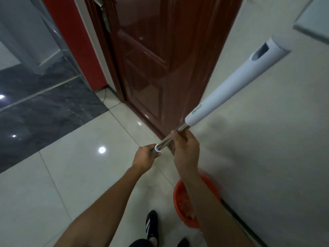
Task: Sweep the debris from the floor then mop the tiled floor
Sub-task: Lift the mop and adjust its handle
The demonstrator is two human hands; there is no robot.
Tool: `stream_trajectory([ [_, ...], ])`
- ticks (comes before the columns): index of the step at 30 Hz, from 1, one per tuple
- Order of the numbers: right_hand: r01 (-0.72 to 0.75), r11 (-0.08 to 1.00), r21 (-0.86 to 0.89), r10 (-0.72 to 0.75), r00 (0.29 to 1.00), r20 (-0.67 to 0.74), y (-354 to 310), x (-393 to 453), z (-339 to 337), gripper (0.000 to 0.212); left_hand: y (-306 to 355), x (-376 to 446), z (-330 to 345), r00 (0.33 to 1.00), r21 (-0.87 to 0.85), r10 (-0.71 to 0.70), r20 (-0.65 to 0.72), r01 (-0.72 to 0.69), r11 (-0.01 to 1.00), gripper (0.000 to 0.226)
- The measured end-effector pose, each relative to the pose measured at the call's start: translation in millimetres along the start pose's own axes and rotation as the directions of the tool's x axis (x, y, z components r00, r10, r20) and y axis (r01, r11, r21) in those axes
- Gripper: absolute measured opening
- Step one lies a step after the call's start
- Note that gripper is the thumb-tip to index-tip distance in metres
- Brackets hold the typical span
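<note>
I hold a mop handle (229, 86) slanting from the middle of the view up to the right: a steel pole with a long white grip sleeve that has a slot near its top. My left hand (145, 157) grips the lower part of the pole just below a white collar. My right hand (185, 145) grips the steel section just above it, below the white sleeve. The mop head is hidden. The pale glossy tiled floor (80, 175) spreads out on the left and below.
A red-orange basin (183, 207) stands on the floor against the white wall (267, 157) on the right, partly behind my right forearm. A dark red wooden door (151, 68) is ahead. Dark grey tiles (35, 113) lie at the left. My black shoe (152, 225) is at the bottom.
</note>
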State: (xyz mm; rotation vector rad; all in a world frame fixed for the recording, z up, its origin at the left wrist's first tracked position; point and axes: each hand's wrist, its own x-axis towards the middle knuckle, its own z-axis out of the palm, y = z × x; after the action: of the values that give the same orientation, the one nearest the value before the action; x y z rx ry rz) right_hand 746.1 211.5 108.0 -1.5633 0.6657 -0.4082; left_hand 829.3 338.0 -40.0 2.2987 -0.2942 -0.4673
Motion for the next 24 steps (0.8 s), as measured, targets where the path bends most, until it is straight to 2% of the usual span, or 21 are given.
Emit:
stream_trajectory([
  [5, 0.08, 0.995, -0.066, -0.083, 0.995, -0.047, -20, 49, 11, 0.017, 16, 39, -1, 0.995, 0.123, 0.071, -0.063, -0.062, 0.99, 0.018],
  [10, 0.042, 0.999, -0.028, -0.044, 0.997, -0.057, -26, 80, -2, 0.019, 41, 56, 18, 0.99, 0.029, 0.084, -0.11, -0.082, 0.996, 0.02],
  [14, 0.041, 0.999, -0.019, -0.043, 0.997, -0.066, -29, 93, -20, 0.02, 54, 63, 39, 0.987, 0.045, 0.101, -0.122, -0.096, 0.994, 0.02],
  [18, 0.076, 0.997, -0.019, -0.077, 0.997, -0.023, -39, 99, -42, 0.009, 71, 62, 61, 0.986, 0.013, 0.048, -0.157, -0.047, 0.999, 0.017],
  [24, 0.087, 0.993, -0.083, -0.085, 0.996, 0.03, -51, 111, -69, 0.014, 104, 55, 91, 0.982, -0.002, 0.029, -0.189, -0.03, 1.0, 0.016],
])
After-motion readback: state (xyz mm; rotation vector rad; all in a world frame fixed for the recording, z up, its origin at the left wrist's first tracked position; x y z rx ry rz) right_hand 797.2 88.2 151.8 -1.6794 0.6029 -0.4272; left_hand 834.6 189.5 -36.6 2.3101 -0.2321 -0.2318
